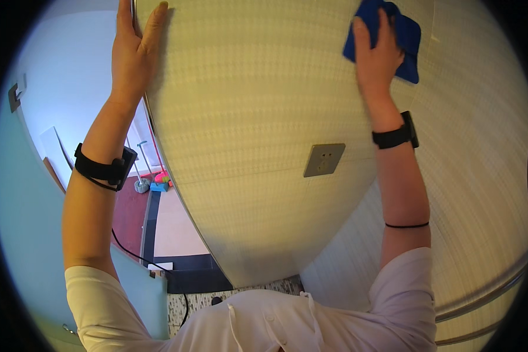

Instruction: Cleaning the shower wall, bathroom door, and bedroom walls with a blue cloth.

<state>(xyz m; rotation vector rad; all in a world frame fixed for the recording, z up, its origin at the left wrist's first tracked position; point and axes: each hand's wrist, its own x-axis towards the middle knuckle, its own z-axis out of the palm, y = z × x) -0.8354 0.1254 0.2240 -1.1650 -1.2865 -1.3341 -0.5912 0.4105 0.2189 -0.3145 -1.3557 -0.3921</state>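
A blue cloth [408,39] lies against the pale tiled wall [255,97], near the top right. My right hand [378,55] presses on it with spread fingers, and the cloth shows around the fingertips and beside the palm. At the wall's left edge, my left hand [134,57] rests with thumb on the tiles and fingers around the metal-trimmed corner; it holds no loose object. The tips of its fingers are cut off by the top of the picture. A grey wall socket [324,160] sits below and left of my right hand.
Beyond the corner at left are a mop [141,185], a blue dustpan [159,187] and a doorway with a dark threshold [193,268]. A frosted glass door [31,198] stands at far left, with a black cable [136,255] near it. Metal rails [484,299] run at lower right.
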